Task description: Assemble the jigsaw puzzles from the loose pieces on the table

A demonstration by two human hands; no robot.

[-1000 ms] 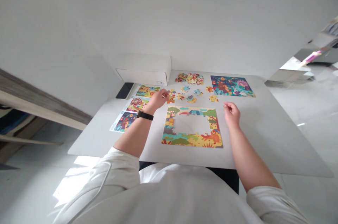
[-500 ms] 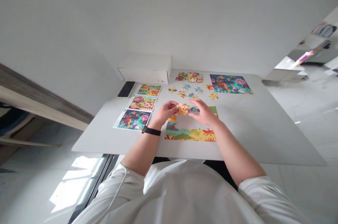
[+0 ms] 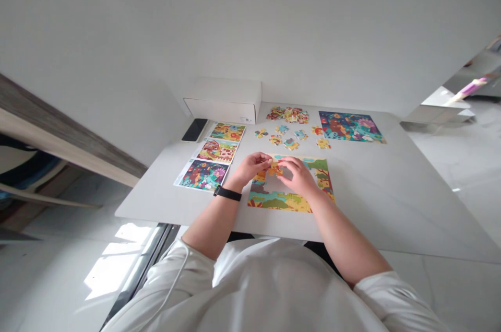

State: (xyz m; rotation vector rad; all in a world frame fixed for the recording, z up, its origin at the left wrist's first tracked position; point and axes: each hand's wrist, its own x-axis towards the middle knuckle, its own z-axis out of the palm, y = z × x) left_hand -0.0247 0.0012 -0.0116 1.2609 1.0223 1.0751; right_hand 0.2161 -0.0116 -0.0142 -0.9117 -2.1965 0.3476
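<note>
Above the partly assembled jigsaw puzzle [image 3: 279, 202], a yellow-orange puzzle piece [image 3: 275, 169] is between my two hands. My left hand [image 3: 252, 167], with a black band at the wrist, pinches the piece from its left side. The fingers of my right hand [image 3: 299, 175] curve round its right side, with fingertips on its upper edge and the thumb below. Fingers hide part of the piece. The assembled border shows animals, trees and grass around a pale gap in the middle.
Several loose pieces [image 3: 290, 144] lie beyond the puzzle, with a heaped pile [image 3: 295, 115] behind. A finished dark-blue puzzle [image 3: 350, 127] is at back right. To the left are a picture sheet [image 3: 216, 151], a phone [image 3: 194, 130] and a white box [image 3: 221, 108].
My right hand has moved in to the left and its fingers now meet the piece. The left hand keeps its pinch. The whole view has shifted slightly.
</note>
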